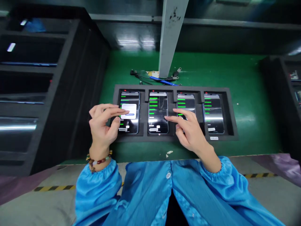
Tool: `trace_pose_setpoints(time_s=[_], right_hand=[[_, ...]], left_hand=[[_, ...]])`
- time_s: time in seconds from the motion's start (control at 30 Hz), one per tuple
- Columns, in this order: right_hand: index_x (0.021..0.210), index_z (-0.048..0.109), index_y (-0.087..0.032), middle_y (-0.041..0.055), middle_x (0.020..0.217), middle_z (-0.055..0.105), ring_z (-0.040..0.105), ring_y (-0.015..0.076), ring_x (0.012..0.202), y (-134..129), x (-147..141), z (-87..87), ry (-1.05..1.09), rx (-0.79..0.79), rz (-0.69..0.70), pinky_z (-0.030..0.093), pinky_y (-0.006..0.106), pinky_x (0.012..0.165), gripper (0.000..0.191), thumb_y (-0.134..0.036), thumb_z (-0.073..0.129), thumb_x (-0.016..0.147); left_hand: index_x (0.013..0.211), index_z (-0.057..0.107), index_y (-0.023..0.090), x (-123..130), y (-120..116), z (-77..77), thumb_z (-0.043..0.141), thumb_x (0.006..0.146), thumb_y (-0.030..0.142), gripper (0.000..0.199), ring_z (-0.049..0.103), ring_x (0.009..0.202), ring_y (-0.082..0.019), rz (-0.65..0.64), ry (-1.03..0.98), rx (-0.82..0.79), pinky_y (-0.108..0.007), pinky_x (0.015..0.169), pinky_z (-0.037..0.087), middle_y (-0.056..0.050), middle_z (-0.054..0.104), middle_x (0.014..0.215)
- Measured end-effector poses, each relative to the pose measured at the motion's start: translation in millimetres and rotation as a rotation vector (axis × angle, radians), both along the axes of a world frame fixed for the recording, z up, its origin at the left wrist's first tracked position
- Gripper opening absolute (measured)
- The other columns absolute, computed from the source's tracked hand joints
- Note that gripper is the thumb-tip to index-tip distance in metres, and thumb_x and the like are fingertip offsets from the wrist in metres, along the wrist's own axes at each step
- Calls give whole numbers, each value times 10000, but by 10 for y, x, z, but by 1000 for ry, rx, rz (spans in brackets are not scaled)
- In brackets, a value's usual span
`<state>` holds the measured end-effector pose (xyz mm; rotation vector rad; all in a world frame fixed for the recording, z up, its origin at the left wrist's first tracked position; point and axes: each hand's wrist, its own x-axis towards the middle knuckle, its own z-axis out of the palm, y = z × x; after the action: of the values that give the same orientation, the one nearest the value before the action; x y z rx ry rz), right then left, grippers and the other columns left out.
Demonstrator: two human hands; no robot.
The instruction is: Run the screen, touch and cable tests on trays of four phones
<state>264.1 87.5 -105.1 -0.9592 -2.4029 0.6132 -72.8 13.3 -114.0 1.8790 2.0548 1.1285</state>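
Several smartphones lie face up in the slots of a black foam tray [188, 137], their screens lit with green text. On the leftmost phone [130, 125] a white pop-up shows, and the extended index finger of my left hand [103, 122] is over it. Whether that fingertip touches the glass I cannot tell. My right hand [190, 130] has its fingers stretched out, one tip at the right edge of the second phone [158, 110]. It partly covers the third phone [185, 99]. Beyond it sits the rightmost phone [213, 113]. Neither hand holds anything.
Behind the tray, black cables [143, 77] and a blue pen-like stick [164, 81] lie by a grey metal post [171, 37]. A tall stack of black foam trays [75, 78] stands at left, another dark tray stack [275, 81] at right. The green table [254, 125] ends before my body.
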Motion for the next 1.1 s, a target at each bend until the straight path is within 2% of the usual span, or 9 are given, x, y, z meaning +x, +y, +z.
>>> trace_pose_setpoints(time_s=[0.13, 0.37, 0.5, 0.63, 0.73, 0.83, 0.93, 1.0, 1.1], right_hand=[[1420, 691, -248, 126, 1201, 784, 607, 337, 1471, -8, -3, -9, 8, 15, 2, 502, 579, 1141, 494, -91, 458, 1014], [1464, 667, -280, 119, 1208, 782, 582, 357, 1496, -2, -5, -17, -13, -14, 3, 499, 607, 1139, 523, -103, 478, 1010], [1479, 655, -259, 123, 1287, 778, 565, 348, 1514, 11, -61, 17, -29, -11, 54, 489, 604, 1167, 514, -106, 463, 1027], [1501, 644, -283, 116, 1320, 777, 543, 348, 1541, 12, -100, 46, -68, -18, 84, 464, 610, 1196, 516, -123, 465, 1044], [1501, 653, -295, 117, 1313, 770, 549, 345, 1542, 22, 23, 60, -28, -8, 29, 460, 599, 1198, 538, -120, 460, 1030], [1448, 689, -315, 112, 1378, 746, 568, 342, 1524, 45, 299, 63, 21, 12, -123, 454, 606, 1202, 505, -128, 461, 1037], [1399, 711, -335, 89, 1358, 766, 583, 348, 1502, 67, 568, 49, 26, -1, -241, 440, 643, 1212, 453, -159, 462, 1063], [1364, 729, -333, 86, 1347, 770, 594, 353, 1487, 83, 654, 34, -11, -25, -237, 439, 657, 1208, 433, -170, 459, 1067], [1364, 730, -325, 81, 1361, 770, 589, 354, 1489, 132, 635, 6, -67, -40, -200, 427, 661, 1213, 442, -157, 460, 1057]], left_hand=[[1053, 852, 293, 6, 2, 15, 586, 1000, 319, 273, 735, 1179, -312, -16, 3, 22, -566, 1221, 394, -53, 833, 1012], [939, 844, 306, 37, 15, 95, 543, 1004, 400, 321, 727, 1192, -314, -103, 31, -145, -587, 1234, 374, -64, 823, 1045], [954, 843, 303, 35, 21, 90, 586, 992, 357, 265, 739, 1172, -301, -129, 19, -88, -567, 1213, 394, -61, 825, 1055], [1024, 847, 305, 14, -2, 61, 577, 1000, 389, 284, 731, 1213, -314, -96, 28, -76, -567, 1233, 385, -64, 837, 1066], [1041, 845, 299, 12, -9, 47, 560, 1012, 413, 308, 726, 1227, -317, -35, 18, -65, -565, 1237, 388, -66, 841, 1064], [1016, 841, 297, 13, 2, 36, 540, 1037, 403, 320, 730, 1194, -305, 58, 21, -31, -559, 1225, 397, -57, 838, 1015], [1007, 847, 291, 9, 24, 22, 549, 1045, 368, 310, 731, 1176, -300, 58, 41, -29, -572, 1230, 383, -51, 835, 1011], [1018, 849, 275, 7, 41, 16, 559, 1041, 332, 297, 728, 1181, -304, 20, 63, -40, -583, 1230, 370, -52, 836, 1043], [1098, 840, 270, 3, 64, 13, 562, 1022, 303, 290, 711, 1213, -319, 2, 94, -64, -590, 1226, 356, -54, 840, 1122]])
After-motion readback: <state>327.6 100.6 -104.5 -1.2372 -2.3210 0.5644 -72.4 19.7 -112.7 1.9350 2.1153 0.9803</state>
